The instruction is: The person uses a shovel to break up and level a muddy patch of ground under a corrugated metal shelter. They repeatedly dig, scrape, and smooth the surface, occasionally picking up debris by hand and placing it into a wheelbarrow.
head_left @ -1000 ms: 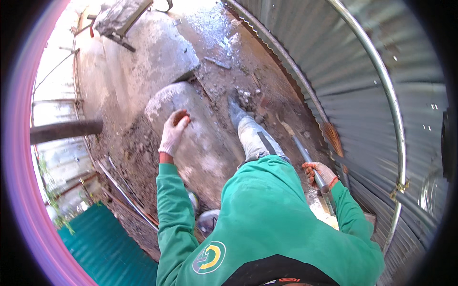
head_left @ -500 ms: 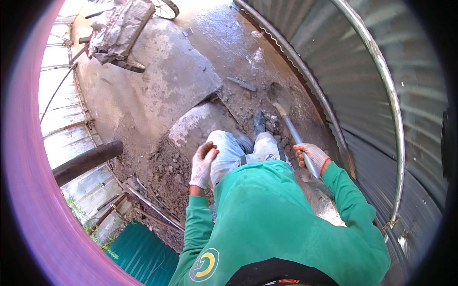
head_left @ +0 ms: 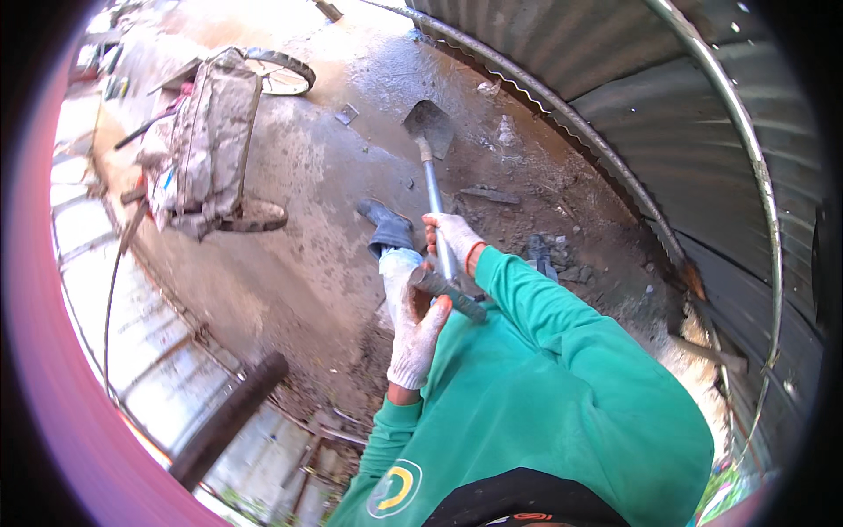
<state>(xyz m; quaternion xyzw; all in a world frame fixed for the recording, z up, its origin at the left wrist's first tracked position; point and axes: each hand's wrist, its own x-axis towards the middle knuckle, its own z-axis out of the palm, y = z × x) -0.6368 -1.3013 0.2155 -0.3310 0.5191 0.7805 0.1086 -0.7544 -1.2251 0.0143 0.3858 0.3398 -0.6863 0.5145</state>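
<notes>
A shovel point(head_left: 434, 180) with a dirty metal blade and a grey shaft reaches forward from my body, its blade over the wet ground. My right hand point(head_left: 455, 237), in a white knit glove, is closed around the shaft. The crosswise grip point(head_left: 465, 303) at the shovel's near end lies against my green sweatshirt. My left hand point(head_left: 415, 338), gloved too, is curled at the left end of this grip, thumb apart from the fingers; the fingers are partly hidden. A dark rubber boot point(head_left: 386, 226) stands left of the shaft, the other among rubble to the right.
A loaded cart point(head_left: 206, 149) with a spoked wheel point(head_left: 281, 72) stands at the far left. Corrugated metal sheets point(head_left: 580, 53) and a curved pipe point(head_left: 738, 114) line the right. A thick post point(head_left: 230, 417) juts in at lower left. Stones point(head_left: 580, 263) and mud cover the ground at right.
My right hand has moved left and forward with the shovel, swinging the blade away from the rubble. The left hand has come to the shovel's grip. The left leg has stepped forward and left.
</notes>
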